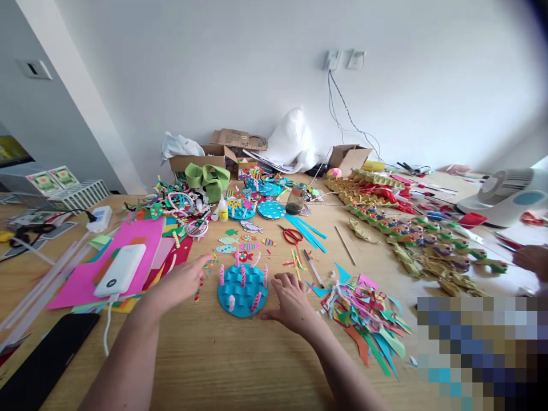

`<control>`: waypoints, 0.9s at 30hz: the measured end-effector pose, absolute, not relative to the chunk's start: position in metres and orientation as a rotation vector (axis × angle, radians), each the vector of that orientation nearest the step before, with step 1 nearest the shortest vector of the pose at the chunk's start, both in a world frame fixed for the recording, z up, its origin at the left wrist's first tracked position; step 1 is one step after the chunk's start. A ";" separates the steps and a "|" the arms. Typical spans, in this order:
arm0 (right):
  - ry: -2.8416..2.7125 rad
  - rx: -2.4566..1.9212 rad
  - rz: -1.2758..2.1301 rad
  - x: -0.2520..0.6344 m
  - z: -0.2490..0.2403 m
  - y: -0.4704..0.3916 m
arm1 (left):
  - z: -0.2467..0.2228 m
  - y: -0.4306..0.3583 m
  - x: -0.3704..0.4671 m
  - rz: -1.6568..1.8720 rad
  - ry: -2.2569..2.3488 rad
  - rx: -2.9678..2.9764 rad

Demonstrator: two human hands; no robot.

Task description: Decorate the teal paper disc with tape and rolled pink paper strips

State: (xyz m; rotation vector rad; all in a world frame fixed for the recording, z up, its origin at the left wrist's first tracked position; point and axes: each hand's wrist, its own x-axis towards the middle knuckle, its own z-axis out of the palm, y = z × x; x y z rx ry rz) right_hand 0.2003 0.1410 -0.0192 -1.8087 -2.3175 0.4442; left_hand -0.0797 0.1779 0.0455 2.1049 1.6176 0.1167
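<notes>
In front of me lies a round blue disc (243,294) with a woven-looking top and several pink twisted pipe-cleaner stalks (242,276) standing on it. My right hand (291,301) is at the disc's right edge, fingers spread and holding nothing; whether it touches the rim I cannot tell. To the left, my left hand (188,281) reaches over the table with its fingers stretched out, close to a scatter of small coloured paper dots (210,264). Just beyond the disc are several patterned paper fish (249,246).
Red-handled scissors (293,235), a pen (313,267) and blue paper strips (309,229) lie beyond my right hand. Paper scraps (371,319) pile at right. A white power bank (120,269) rests on pink paper at left. Another person's hand (533,261) is at the far right.
</notes>
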 end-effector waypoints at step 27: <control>-2.143 -1.761 0.632 0.191 -0.040 0.147 | -0.056 0.121 -0.045 1.254 1.311 0.786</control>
